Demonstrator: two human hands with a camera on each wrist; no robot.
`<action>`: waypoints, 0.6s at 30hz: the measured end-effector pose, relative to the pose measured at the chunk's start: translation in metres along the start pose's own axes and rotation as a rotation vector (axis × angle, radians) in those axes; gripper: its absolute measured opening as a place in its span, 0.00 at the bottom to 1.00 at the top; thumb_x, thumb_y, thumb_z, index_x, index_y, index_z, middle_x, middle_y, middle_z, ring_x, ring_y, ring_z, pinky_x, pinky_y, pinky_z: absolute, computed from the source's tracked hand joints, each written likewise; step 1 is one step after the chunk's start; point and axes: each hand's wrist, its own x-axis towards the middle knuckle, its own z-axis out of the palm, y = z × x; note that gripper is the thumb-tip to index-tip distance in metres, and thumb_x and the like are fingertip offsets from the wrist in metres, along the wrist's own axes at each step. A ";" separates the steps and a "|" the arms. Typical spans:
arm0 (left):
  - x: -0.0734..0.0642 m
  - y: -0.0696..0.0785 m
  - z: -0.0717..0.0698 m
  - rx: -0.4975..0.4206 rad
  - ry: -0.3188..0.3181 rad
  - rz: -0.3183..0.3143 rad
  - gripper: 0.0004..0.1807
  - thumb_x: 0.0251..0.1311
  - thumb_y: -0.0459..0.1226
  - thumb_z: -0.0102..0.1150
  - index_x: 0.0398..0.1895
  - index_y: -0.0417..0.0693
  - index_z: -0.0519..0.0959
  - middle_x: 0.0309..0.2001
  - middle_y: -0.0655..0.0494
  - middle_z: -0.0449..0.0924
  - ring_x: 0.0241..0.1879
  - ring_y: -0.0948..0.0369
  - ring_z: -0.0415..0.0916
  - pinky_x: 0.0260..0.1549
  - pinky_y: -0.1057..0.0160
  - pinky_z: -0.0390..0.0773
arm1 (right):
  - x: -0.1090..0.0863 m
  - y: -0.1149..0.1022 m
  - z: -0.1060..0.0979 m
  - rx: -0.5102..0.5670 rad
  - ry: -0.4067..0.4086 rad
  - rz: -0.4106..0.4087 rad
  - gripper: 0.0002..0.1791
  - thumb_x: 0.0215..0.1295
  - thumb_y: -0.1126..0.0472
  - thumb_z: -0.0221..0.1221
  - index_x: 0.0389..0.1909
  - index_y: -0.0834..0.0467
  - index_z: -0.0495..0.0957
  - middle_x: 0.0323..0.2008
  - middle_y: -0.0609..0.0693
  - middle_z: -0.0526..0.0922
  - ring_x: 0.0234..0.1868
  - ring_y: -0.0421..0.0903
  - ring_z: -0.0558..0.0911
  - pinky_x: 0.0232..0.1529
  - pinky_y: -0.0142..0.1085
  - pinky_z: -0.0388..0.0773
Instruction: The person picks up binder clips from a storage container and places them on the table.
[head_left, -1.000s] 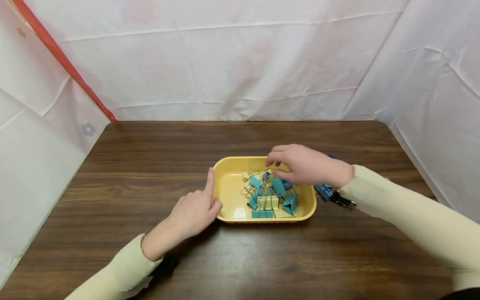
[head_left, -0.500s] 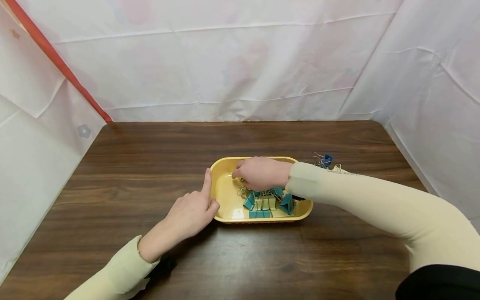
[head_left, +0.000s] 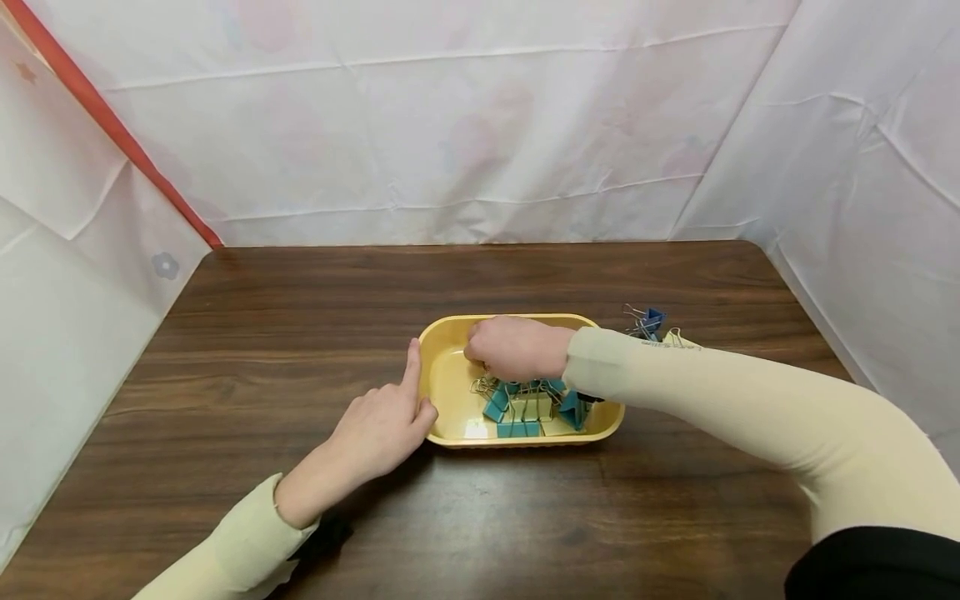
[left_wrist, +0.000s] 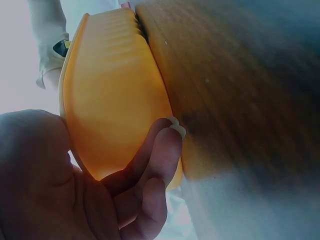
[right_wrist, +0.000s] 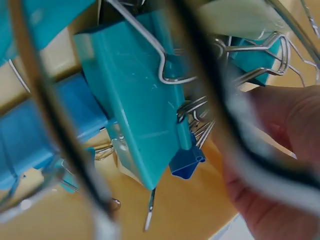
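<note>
A yellow tray (head_left: pixel 447 387) holds a heap of binder clips, teal ones (head_left: pixel 517 429) and pale yellow ones (head_left: pixel 534 407) among them. At the tray's left end my left hand (head_left: pixel 381 429) grips the rim, index finger along the edge and thumb over it. Its other fingers (left_wrist: pixel 162 152) bend against the outer wall in the left wrist view. My right hand (head_left: pixel 517 346) is down in the tray, fingers curled at the heap's far left side. In the right wrist view they pinch at a clip's wire handles (right_wrist: pixel 282 55); the fingertips are partly hidden. A large teal clip (right_wrist: pixel 137 100) lies beside them.
Right of the tray, beyond my right forearm, a blue binder clip (head_left: pixel 652 321) and a pale yellow clip (head_left: pixel 677 338) lie on the brown wooden table (head_left: pixel 322 300). The forearm covers part of that spot. White curtains (head_left: pixel 450 125) stand behind the table and at its sides.
My right hand has moved left and down from above the tray's right half into its far left part, then stayed there. My left hand keeps its place on the rim.
</note>
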 end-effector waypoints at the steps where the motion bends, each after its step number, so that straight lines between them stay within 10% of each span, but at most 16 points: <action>1: 0.000 0.000 0.000 0.001 -0.001 -0.002 0.44 0.67 0.42 0.46 0.78 0.34 0.39 0.12 0.58 0.65 0.10 0.59 0.61 0.12 0.59 0.63 | -0.002 0.001 -0.002 0.028 0.019 -0.013 0.08 0.68 0.68 0.58 0.35 0.56 0.84 0.32 0.47 0.77 0.31 0.42 0.75 0.36 0.32 0.74; 11: 0.000 0.005 0.003 -0.001 -0.021 -0.013 0.45 0.66 0.43 0.46 0.79 0.35 0.37 0.11 0.58 0.64 0.10 0.60 0.60 0.11 0.59 0.62 | -0.066 0.029 -0.043 0.211 0.330 -0.031 0.03 0.63 0.61 0.66 0.37 0.55 0.86 0.39 0.45 0.80 0.37 0.41 0.80 0.41 0.34 0.77; 18: -0.001 0.005 0.002 0.011 -0.009 -0.003 0.44 0.65 0.43 0.45 0.78 0.34 0.39 0.11 0.59 0.63 0.10 0.60 0.59 0.11 0.60 0.61 | -0.137 0.052 -0.027 0.227 0.401 0.151 0.03 0.60 0.62 0.68 0.33 0.51 0.84 0.36 0.42 0.78 0.33 0.35 0.79 0.36 0.34 0.79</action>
